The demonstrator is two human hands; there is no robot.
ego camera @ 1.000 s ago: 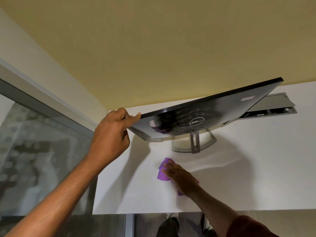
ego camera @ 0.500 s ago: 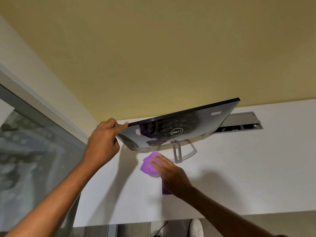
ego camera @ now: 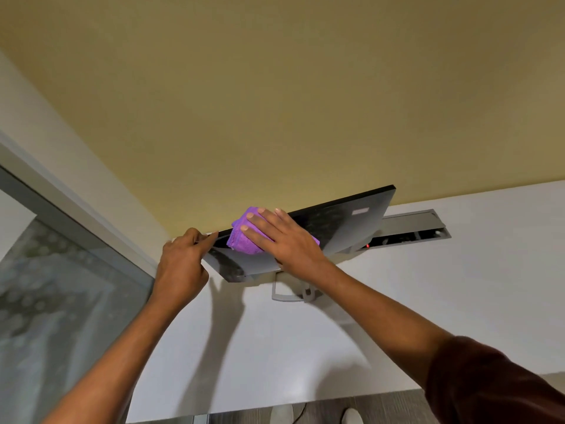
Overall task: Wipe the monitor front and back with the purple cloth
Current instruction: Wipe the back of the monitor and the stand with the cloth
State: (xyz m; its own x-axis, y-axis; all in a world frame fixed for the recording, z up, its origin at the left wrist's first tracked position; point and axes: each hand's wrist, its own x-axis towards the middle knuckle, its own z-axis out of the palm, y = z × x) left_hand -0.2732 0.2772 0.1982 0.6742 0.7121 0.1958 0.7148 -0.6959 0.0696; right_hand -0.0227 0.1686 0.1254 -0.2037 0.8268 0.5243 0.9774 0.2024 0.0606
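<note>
The monitor (ego camera: 345, 221) stands on a white desk (ego camera: 305, 347) with its glossy black back toward me, its silver stand (ego camera: 286, 296) partly hidden beneath it. My left hand (ego camera: 183, 264) grips the monitor's left top corner, thumb and finger pinching the edge. My right hand (ego camera: 278, 237) lies flat with straight fingers on the folded purple cloth (ego camera: 243, 240), pressing it against the left part of the monitor's back.
A grey cable hatch (ego camera: 412, 226) lies open in the desk behind the monitor, a small red light showing in it. A yellow wall rises behind the desk. A frosted glass partition (ego camera: 61, 301) runs along the left. Shoes show on the floor below the desk's near edge.
My right hand has lifted the purple cloth off the desk and brought it up onto the monitor's back. My left hand keeps hold of the corner. The view has shifted.
</note>
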